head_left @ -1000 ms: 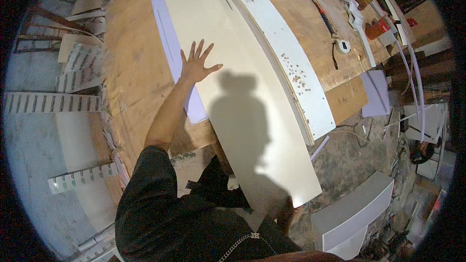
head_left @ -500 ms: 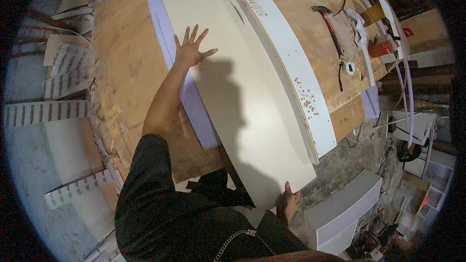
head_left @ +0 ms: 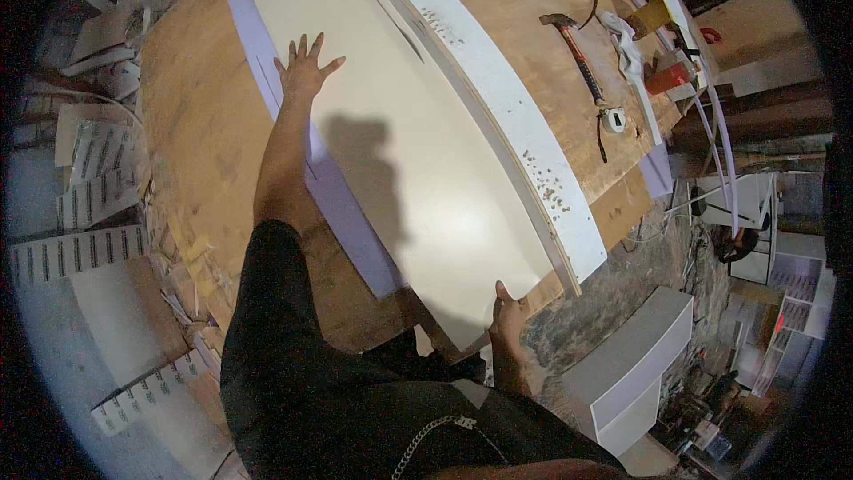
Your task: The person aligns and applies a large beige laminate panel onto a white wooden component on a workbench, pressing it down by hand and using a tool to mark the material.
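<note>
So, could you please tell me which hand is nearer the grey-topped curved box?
Right. The right hand is at the cream panel's near end, up and left of the box; the left hand is much farther up and left.

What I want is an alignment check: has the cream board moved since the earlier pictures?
Yes, forward: the near right corner of the cream board, earlier beyond the near end of the white strip, now stops short of it.
</note>
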Tool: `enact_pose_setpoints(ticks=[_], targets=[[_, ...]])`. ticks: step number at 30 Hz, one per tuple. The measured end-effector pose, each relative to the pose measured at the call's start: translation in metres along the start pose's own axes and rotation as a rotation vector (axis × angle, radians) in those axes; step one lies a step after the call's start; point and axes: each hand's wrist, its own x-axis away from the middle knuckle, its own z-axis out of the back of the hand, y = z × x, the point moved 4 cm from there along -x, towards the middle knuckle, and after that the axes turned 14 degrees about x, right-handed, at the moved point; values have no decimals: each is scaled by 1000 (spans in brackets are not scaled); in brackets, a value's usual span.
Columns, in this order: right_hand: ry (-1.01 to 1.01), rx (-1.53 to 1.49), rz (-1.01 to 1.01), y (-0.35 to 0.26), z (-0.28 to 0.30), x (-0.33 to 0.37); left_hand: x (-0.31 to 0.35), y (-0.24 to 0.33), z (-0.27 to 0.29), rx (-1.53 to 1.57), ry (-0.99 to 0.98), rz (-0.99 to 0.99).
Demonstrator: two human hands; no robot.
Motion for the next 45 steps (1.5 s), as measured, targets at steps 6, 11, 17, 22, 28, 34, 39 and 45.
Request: enact_pose_setpoints(ticks=[6, 11, 17, 22, 28, 34, 39, 45], targets=[[-219, -474, -109, -73, -55, 31, 48, -26, -6, -37, 223, 19], [-129, -484, 4, -40, -41, 6, 177, 79, -19, 23, 13, -111], [-271, -259, -310, -41, -33, 47, 212, 81, 8, 53, -125, -2], [-568, -191, 85, -41, -25, 75, 210, 84, 9, 16, -146, 20], [-525, -264, 168, -46, -45, 67, 193, 83, 3, 3, -236, 72], [-361, -254, 92, -74, -106, 66, 133, 41, 8, 15, -167, 68], [-434, -251, -110, -87, -160, 61, 82, 10, 11, 72, -100, 41], [-421, -218, -28, -96, -190, 65, 38, 1, 18, 69, -158, 67]])
